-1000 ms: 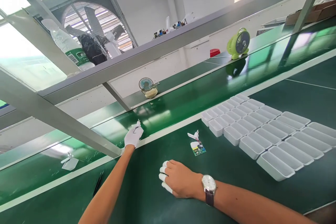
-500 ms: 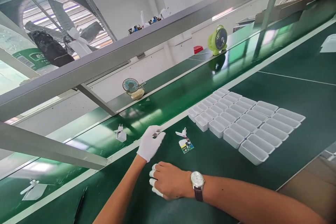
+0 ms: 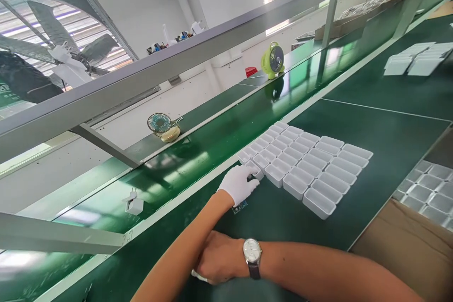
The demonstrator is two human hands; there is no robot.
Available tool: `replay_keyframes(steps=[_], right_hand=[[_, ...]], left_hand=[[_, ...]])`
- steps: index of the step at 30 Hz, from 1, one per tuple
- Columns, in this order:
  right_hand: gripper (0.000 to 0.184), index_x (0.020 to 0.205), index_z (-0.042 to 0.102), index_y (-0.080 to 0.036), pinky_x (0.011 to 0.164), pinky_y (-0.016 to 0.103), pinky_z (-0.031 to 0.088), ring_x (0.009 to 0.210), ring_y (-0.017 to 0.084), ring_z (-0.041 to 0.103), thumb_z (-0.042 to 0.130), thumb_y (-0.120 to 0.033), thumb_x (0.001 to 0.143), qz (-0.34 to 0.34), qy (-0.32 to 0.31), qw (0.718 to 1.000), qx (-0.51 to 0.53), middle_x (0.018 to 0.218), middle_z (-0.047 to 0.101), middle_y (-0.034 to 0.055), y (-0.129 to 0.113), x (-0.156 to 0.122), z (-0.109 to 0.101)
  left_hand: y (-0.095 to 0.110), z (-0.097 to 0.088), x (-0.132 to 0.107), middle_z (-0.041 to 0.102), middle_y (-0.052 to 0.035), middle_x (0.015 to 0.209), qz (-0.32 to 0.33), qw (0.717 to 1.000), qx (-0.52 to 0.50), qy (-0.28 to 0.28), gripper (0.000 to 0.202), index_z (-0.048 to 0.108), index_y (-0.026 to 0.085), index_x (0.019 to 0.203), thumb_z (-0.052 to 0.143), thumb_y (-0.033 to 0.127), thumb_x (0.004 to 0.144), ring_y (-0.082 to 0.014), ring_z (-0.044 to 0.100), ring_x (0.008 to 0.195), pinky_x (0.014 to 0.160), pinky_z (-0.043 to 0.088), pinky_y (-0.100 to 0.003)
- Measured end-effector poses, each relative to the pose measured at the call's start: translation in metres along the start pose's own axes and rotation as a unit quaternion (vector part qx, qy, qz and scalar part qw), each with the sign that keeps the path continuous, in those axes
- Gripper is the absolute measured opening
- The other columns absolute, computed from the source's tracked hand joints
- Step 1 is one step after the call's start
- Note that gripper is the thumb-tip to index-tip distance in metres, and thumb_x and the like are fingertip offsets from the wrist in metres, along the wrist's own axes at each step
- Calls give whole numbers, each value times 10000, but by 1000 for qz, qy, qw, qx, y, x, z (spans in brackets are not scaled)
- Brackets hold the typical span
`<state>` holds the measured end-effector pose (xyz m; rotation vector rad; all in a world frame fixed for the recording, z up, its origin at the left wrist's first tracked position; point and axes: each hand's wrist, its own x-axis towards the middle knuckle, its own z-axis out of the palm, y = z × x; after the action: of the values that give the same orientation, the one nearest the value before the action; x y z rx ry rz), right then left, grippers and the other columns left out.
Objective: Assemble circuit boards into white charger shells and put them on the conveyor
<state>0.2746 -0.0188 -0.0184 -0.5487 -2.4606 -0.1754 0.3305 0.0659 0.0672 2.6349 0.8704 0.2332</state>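
Note:
My left hand (image 3: 238, 185), in a white glove, reaches to the near left corner of a grid of translucent white plastic boxes. Its thumb and fingers close on the end of one plastic box (image 3: 259, 175). Below the glove a small green circuit board (image 3: 239, 207) lies on the table, mostly covered by the hand. My right hand (image 3: 221, 257) wears white finger covers and a wristwatch (image 3: 252, 251). It rests low over the table with curled fingers, partly behind my left forearm; whatever it may hold is hidden.
More plastic boxes (image 3: 320, 202) stand in rows on the green table. Stacked white parts (image 3: 410, 59) lie farther right, and another group of boxes (image 3: 430, 186) sits lower right. A white plug-like part (image 3: 134, 204) lies on the belt. Behind stand a small fan (image 3: 160, 123) and a green fan (image 3: 273, 60).
My left hand has moved right, from beside the circuit board to the near corner box, and now covers most of the board. My right hand is now partly behind the left forearm. The view has shifted right.

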Motion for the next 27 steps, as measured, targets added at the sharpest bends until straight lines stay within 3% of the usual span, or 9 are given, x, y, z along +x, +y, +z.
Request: replay_keyframes(steps=[1, 3, 6, 10, 13, 16, 19, 22, 27], right_hand=[[116, 852, 700, -171, 828, 379, 469, 947, 240, 619, 588, -179, 882, -4, -2, 1000, -1, 950, 744, 64, 0, 0, -1], [107, 801, 693, -172, 835, 384, 464, 933, 244, 619, 614, -202, 867, -6, -1, 1000, -6, 898, 736, 70, 1, 0, -3], [121, 794, 688, -173, 809, 382, 462, 937, 247, 612, 665, -268, 866, 13, 2, 1000, -11, 917, 726, 73, -1, -1, -3], [153, 812, 672, -184, 749, 356, 446, 887, 223, 586, 683, -310, 897, 35, -14, 999, -29, 911, 704, 63, -4, -2, -6], [165, 804, 652, -191, 748, 342, 428, 890, 211, 565, 659, -303, 925, 36, -20, 999, -32, 905, 688, 64, -4, -3, -8], [181, 817, 654, -193, 728, 342, 412, 863, 212, 541, 633, -322, 941, 40, -20, 999, -27, 860, 662, 56, -4, -5, -9], [175, 795, 659, -188, 716, 345, 413, 848, 219, 528, 636, -310, 920, 42, -34, 998, -12, 835, 652, 63, -3, -6, -7], [146, 823, 690, -187, 750, 344, 443, 849, 218, 542, 631, -284, 915, 69, -67, 995, 26, 827, 665, 65, -2, -4, -6], [223, 1023, 721, -192, 906, 348, 488, 995, 208, 611, 548, -330, 998, 82, -96, 991, 54, 1041, 714, 71, -1, 1, -27]], left_hand=[[0, -1, -1, 704, -15, 832, -6, 1000, -3, 4, 98, 741, 264, 859, 658, 312, 844, -228, 628, 844, 766, 471, -343], [0, -7, -9, 692, -6, 792, -25, 999, -15, 20, 179, 723, 250, 770, 613, 331, 886, -200, 631, 805, 748, 477, -320], [-8, -24, -36, 704, -4, 855, -69, 995, -32, 68, 246, 728, 243, 889, 532, 380, 948, -170, 642, 786, 738, 505, -294], [-39, -50, -99, 709, -14, 916, -160, 967, -86, 179, 264, 722, 233, 916, 582, 456, 928, -185, 649, 858, 784, 519, -294], [-73, -59, -156, 717, -11, 904, -217, 952, -103, 189, 278, 731, 246, 924, 622, 499, 894, -204, 653, 841, 744, 531, -306], [-103, -58, -208, 731, -11, 961, -237, 946, -68, 211, 229, 747, 287, 921, 633, 483, 883, -245, 672, 933, 827, 556, -366], [-120, -50, -244, 719, -34, 986, -214, 944, 14, 251, 182, 770, 313, 913, 647, 440, 870, -285, 660, 1004, 934, 533, -460], [-123, -41, -262, 694, -70, 1113, -201, 937, 70, 276, 168, 787, 310, 864, 636, 381, 880, -324, 611, 1166, 1035, 480, -536], [-120, -23, -275, 573, -82, 1391, -181, 935, -5, 305, 183, 751, 261, 840, 597, 328, 912, -287, 533, 1344, 1066, 511, -456]])
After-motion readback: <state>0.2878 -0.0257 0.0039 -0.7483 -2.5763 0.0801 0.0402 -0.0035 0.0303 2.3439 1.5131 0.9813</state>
